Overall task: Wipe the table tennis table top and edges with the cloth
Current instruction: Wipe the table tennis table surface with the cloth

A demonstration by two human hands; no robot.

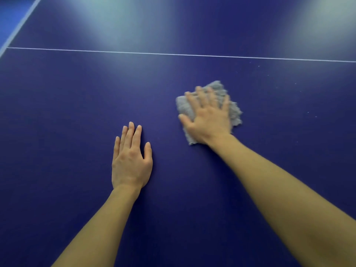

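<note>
A dark blue table tennis table top (57, 105) fills almost the whole view, and the markings on it are painted lines: a thin white line (173, 54) runs straight across the far part from left to right, and a broader white band (19, 26) slants up along the top left corner, where the thin line meets it. Past that band lies a strip of brighter blue surface (9, 12); what it belongs to cannot be told. A crumpled grey cloth with ragged, fraying edges (235, 114) lies flat on the table top right of centre, on the near side of the thin line and well apart from it. The right hand (209, 116) lies palm down on top of the cloth with its fingers (200, 93) straight and spread wide, pressing it to the surface; the hand hides the middle of the cloth, so grey fabric shows only around it, and both hand and cloth are blurred. The left hand (131, 160) rests flat on the bare table top, palm down, fingers straight and close together with the thumb a little apart, holding nothing; it sits to the left of the cloth and nearer the person, not touching it. Both bare forearms reach in from the bottom edge. Small pale specks (267, 75) dot the blue surface to the right of the cloth, and soft pale patches of reflected light (107, 22) lie on the top beyond the thin line.
</note>
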